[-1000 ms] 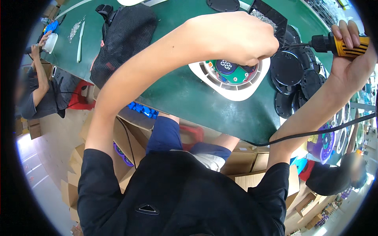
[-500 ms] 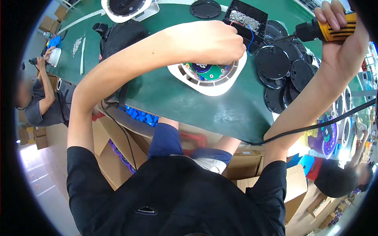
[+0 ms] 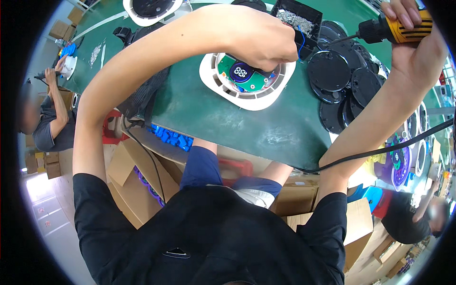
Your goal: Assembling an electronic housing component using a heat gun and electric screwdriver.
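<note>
My left hand (image 3: 270,43) is bent over the far right part of a round white housing (image 3: 209,78), its fingers curled downward. Whatever those fingertips hold or touch is hidden beneath the hand. Inside the housing shows a green circuit board (image 3: 257,83) with a round dark display (image 3: 241,71) whose segments are lit. At the upper right, my right hand (image 3: 403,23) grips a yellow and black power screwdriver (image 3: 411,32), its long bit pointing left over a pile of black discs. Beside my left hand stands a black box of small screws (image 3: 295,21), with a blue wire (image 3: 302,45) at its edge.
Stacked black round covers (image 3: 328,71) lie right of the housing. A black mesh bag (image 3: 142,90) sits to the left, near another white housing (image 3: 152,12). A black cable (image 3: 380,152) crosses my right forearm. Open cardboard boxes (image 3: 137,175) stand below the table; other people work at both sides.
My left hand has shifted slightly up and left, uncovering more of the board and its lit display. The screwdriver stays raised in my right hand, moved slightly.
</note>
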A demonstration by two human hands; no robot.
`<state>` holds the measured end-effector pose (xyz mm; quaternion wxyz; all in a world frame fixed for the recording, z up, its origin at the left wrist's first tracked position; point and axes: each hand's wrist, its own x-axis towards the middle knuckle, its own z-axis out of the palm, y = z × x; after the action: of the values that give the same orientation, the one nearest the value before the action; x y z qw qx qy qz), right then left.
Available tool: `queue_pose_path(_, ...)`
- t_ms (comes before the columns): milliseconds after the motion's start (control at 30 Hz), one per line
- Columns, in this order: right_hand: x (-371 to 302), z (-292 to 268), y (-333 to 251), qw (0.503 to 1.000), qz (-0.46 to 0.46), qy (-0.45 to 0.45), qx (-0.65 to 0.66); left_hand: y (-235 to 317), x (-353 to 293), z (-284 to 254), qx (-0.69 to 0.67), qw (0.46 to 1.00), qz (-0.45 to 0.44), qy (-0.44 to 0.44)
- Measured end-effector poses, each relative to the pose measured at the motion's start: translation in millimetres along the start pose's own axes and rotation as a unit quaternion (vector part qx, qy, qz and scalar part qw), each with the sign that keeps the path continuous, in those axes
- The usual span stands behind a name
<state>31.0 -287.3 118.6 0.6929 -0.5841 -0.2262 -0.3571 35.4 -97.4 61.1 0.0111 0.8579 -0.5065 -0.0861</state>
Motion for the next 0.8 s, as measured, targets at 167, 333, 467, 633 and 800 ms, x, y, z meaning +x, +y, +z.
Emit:
queue_pose_path(167,1,-1,-2,1.000,0.000,-0.005,-0.004,4,1,9,0.053,0.998,-0.032,0.003)
queue_pose_path(333,1,-2,-2,1.000,0.010,-0.002,-0.001,1,-2,14,0.072,0.996,-0.036,0.028)
queue_pose_path(467,2,-4,-3,1.000,0.012,-0.001,-0.003,-6,-4,13,0.060,0.996,-0.036,0.054)
queue_pose_path(633,0,-1,-2,1.000,0.008,-0.015,0.003,-37,7,-1,-0.094,0.977,-0.121,0.148)
queue_pose_path(800,37,-60,35,0.931,0.134,-0.241,0.240,-56,-22,25,-0.027,0.920,-0.015,0.391)
